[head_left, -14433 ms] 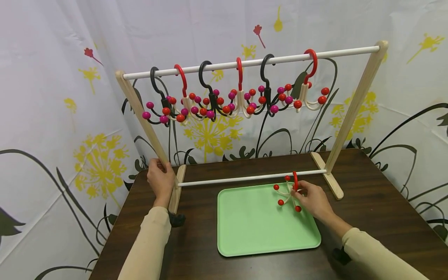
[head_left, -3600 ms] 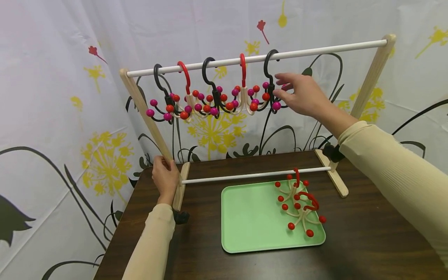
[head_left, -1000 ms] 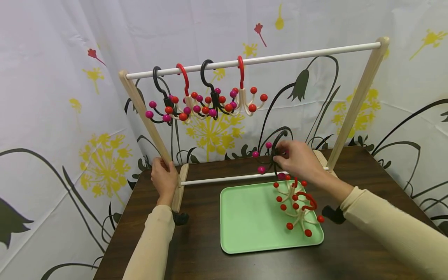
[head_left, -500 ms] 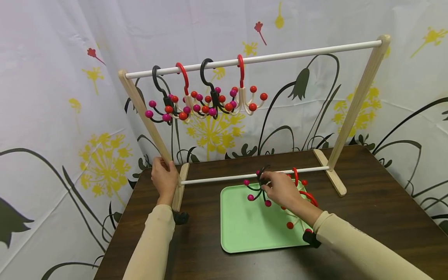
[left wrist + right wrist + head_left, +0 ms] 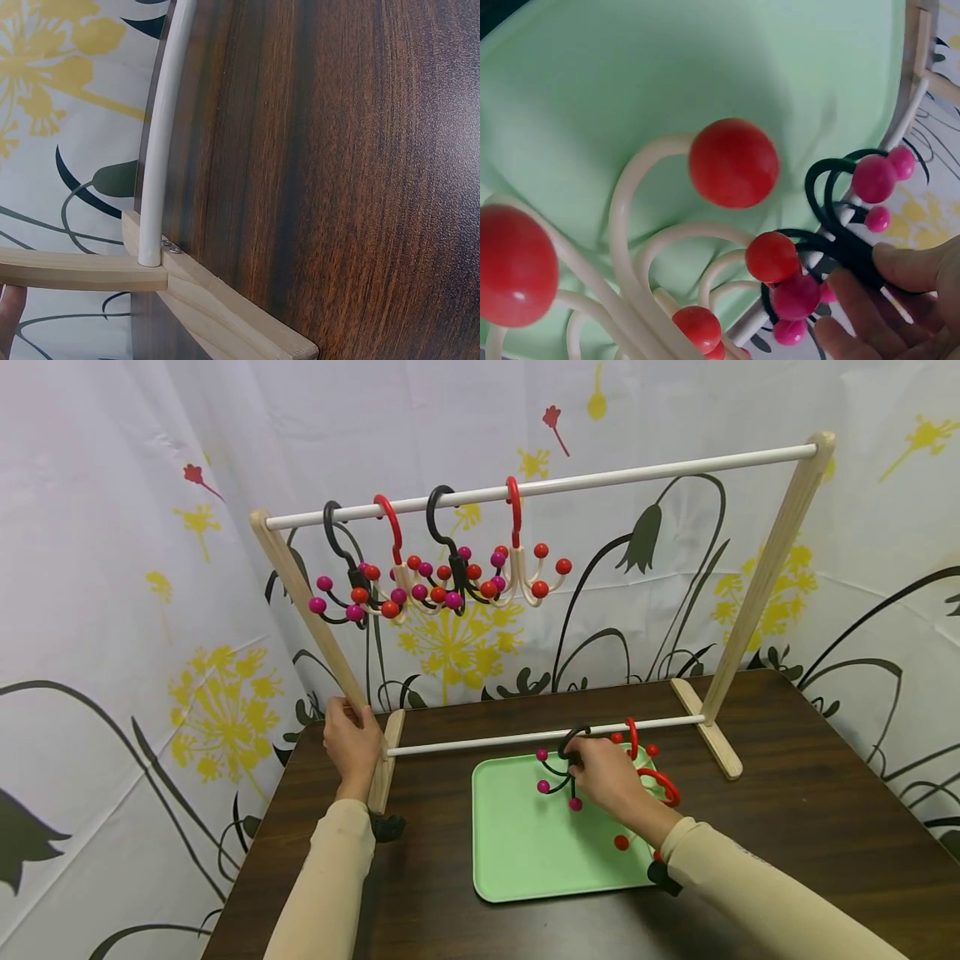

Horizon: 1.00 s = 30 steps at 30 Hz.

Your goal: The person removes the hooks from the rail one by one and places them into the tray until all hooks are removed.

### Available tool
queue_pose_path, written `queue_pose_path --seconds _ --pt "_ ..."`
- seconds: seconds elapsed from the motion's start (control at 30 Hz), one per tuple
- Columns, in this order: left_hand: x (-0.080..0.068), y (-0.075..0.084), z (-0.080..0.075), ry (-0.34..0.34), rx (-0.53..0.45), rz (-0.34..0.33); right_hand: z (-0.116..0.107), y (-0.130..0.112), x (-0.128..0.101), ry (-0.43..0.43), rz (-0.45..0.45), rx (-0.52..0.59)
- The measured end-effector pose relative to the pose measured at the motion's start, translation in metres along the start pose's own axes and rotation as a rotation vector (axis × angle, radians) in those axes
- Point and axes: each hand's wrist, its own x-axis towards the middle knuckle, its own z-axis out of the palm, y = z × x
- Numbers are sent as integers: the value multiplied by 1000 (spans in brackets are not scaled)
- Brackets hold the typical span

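My right hand (image 5: 609, 772) pinches a black multi-arm hanger (image 5: 564, 745) with magenta ball tips, low over the green tray (image 5: 510, 852). In the right wrist view, thumb and fingers close round the stem of this black hanger (image 5: 855, 255). Two cream hangers with red hooks and red balls lie on the tray's right side: the rear one shows its hook (image 5: 632, 737), the front one its hook (image 5: 662, 783), both partly hidden by my right hand. My left hand (image 5: 351, 747) grips the left wooden post (image 5: 311, 610) of a rack near its base.
From the rack's white top rail (image 5: 600, 477) hang two black hangers and two cream ones with red hooks, all left of the middle, their arms overlapping. A white lower bar (image 5: 465, 745) runs behind the tray. The right wooden foot (image 5: 708, 731) stands on the dark table (image 5: 810, 827).
One cream hanger, then the black one, came off the rail's right part; the cream one lies on the tray. My right hand carried the black one down to the tray. My left hand stayed.
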Motion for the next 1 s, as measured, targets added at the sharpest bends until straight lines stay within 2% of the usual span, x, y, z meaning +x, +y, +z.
queue_pose_path --seconds 0.17,0.5,0.87,1.0 --pt "-1 0 2 2 -7 4 2 1 -3 19 10 -83" --pt "0 -1 5 2 -13 -3 3 4 -3 -24 106 -160" --pt "1 -2 0 22 -13 3 14 4 -2 27 94 -151" --pt "1 -1 2 19 -9 -5 14 7 -4 40 87 -139"
